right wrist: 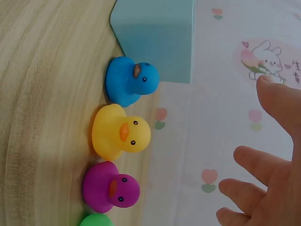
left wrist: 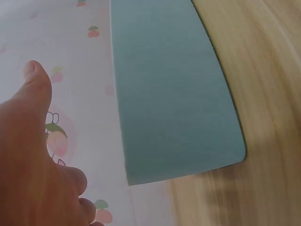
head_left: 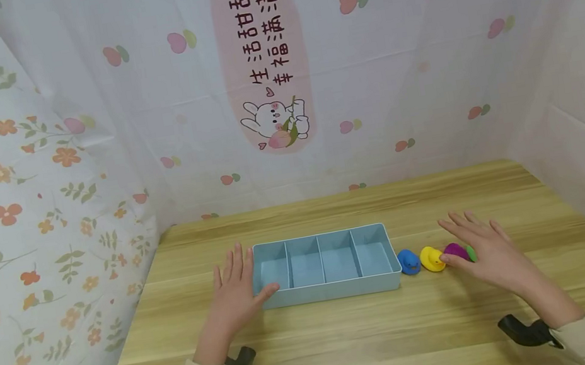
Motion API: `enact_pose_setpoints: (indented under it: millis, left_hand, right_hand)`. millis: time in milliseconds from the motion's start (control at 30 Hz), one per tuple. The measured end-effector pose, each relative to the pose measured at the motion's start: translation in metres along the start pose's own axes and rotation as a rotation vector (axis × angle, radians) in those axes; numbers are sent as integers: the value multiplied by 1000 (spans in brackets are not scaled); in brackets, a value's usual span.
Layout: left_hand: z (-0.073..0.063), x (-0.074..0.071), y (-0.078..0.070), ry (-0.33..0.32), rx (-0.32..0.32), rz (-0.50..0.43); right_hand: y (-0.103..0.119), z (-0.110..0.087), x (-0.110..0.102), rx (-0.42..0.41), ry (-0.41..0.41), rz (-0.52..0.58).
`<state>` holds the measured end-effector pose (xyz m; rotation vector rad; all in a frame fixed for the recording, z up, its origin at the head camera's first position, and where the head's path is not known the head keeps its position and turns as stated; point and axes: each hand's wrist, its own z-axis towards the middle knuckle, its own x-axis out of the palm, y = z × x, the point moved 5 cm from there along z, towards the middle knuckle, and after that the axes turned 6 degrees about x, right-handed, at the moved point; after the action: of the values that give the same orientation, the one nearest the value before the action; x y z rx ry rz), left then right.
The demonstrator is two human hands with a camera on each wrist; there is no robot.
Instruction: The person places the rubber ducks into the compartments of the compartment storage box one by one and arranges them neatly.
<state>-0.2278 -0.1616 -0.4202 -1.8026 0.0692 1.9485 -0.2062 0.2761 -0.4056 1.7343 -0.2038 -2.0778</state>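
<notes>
A light blue box with a row of compartments lies lengthwise on the table. My left hand hovers at its left end, fingers spread and thumb over the front rim, holding nothing. To the right of the box runs a line of rubber ducks: a blue duck right by the box's end, then a yellow duck, a purple duck and a green duck. Over the purple and green ducks is my right hand, its fingers spread and nothing in them; in the head view it partly covers both.
The wooden table ends at a white printed cloth hanging behind it. A floral cloth closes off the left side. Black wrist mounts show below both hands.
</notes>
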Motion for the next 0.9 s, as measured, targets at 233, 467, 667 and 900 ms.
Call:
enact_pose_setpoints:
  millis: [233,467,667,900]
  left_hand:
    - [-2,6,-1,23,-7,-11]
    - [-3,12,-1,30,-5,-19]
    - [-3,17,-1,37,-12,-29]
    - [-5,24,0,21,-18,-48]
  right_hand:
    - [-3,-3,-2,7,-19,18]
    - [-11,-4,0,21,-16,23]
    - [-17,-5,1,33,-10,43]
    - [-23,-5,0,12,-49,51]
